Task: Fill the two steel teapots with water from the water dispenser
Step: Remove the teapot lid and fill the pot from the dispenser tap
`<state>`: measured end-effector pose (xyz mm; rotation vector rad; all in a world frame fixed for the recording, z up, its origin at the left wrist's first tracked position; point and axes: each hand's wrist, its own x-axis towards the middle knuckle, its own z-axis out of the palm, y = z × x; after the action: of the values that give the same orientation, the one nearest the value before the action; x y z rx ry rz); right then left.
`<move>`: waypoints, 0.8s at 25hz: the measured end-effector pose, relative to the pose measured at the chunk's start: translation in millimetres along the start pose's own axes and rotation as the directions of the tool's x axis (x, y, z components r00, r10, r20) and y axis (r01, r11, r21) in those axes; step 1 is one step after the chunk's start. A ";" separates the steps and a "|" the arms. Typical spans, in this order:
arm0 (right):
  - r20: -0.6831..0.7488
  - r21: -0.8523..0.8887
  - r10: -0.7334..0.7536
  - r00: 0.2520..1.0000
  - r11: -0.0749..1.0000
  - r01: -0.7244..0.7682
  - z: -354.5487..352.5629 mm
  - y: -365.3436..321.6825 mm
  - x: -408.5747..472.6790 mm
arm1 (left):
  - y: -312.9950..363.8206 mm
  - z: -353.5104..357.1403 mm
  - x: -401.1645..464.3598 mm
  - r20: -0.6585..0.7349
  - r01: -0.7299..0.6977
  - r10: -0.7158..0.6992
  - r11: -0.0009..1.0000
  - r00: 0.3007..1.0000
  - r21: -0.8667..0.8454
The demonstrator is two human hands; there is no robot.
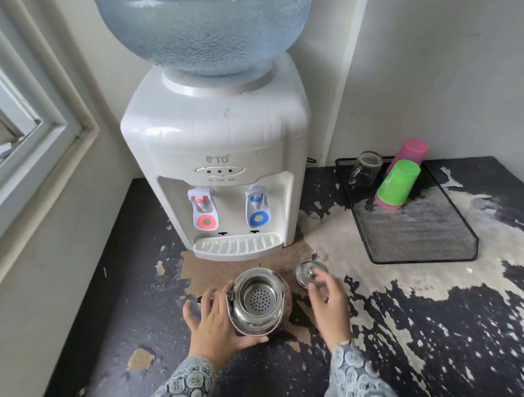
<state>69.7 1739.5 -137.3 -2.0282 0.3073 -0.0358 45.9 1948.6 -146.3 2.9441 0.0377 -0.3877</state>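
A window frame (38,125) runs down the left wall. On the worn black counter (132,296), the left hand (214,319) is wrapped around the left side of a steel teapot (258,301), fingers spread along its body and thumb curled under the near edge. The teapot stands upright in front of the water dispenser (218,140), just short of the drip tray (237,245). Its mouth faces straight up and is uncovered, with a perforated strainer basket (259,295) sitting inside; the basket looks dry. A dark stub pokes out on the left by the hand's fingers; whether it is the spout I cannot tell.

The dispenser carries a big water bottle (206,28) holding water, and has a red tap (203,210) on the left and a blue tap (257,207) on the right.

Just right of the teapot its lid (308,271) is tilted, knob toward the camera. The right hand (328,301) is loosely open, fingertips touching or just off the lid's near rim, gripping nothing firmly.

Farther right, a black mesh tray (420,235) holds an upturned glass (365,168) and a green cup (401,182) stacked over pink cups (411,152), all mouth-down.
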 end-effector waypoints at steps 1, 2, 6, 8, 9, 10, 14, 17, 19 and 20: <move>-0.038 -0.100 -0.011 0.999 0.995 0.007 -3.1 3.4 15.9 | 0.3 -0.5 -0.1 0.007 0.009 -0.009 1.000 1.000 -0.011; -0.036 -0.204 -0.007 0.999 0.979 -0.001 -4.5 6.1 29.5 | 0.3 -2.0 -0.4 0.010 0.012 -0.012 1.000 1.000 -0.026; 0.087 -0.450 -0.044 0.995 0.890 0.079 -2.7 18.1 52.6 | -0.6 -2.6 -0.8 0.019 0.002 -0.001 0.998 1.000 -0.060; 0.065 -0.370 -0.075 0.995 0.924 0.093 -3.5 14.9 52.6 | -0.6 -3.8 -1.6 0.022 -0.001 0.002 0.999 1.000 -0.052; 0.036 -0.314 -0.100 0.994 0.943 0.106 -3.2 10.0 51.6 | -0.6 -3.7 -1.5 0.023 0.000 0.001 0.999 1.000 -0.050; 0.003 -0.280 -0.154 0.988 0.948 0.149 -2.4 2.0 50.5 | -0.6 -3.3 -0.8 0.025 0.003 -0.002 0.999 1.000 -0.051; 0.038 -0.339 -0.381 0.924 0.865 0.371 6.6 -32.6 39.9 | -1.3 -2.6 -0.4 0.025 -0.005 0.007 0.999 1.000 -0.046; 0.002 -0.213 -0.435 0.900 0.880 0.425 10.8 -42.3 29.2 | -1.2 -2.5 0.0 0.017 -0.005 0.006 0.998 1.000 -0.058; 0.085 -0.211 -0.506 0.859 0.833 0.511 14.3 -45.4 20.2 | -0.7 -3.6 0.0 0.018 -0.010 0.011 0.998 1.000 -0.067; 0.157 -0.242 -0.538 0.828 0.792 0.560 16.9 -45.0 15.2 | -0.7 -3.3 -0.1 0.021 -0.012 0.014 0.998 1.000 -0.069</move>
<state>96.0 1770.0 -107.2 -2.3318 -0.3662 -0.2885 46.6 1949.9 -143.3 2.8705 0.0287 -0.4078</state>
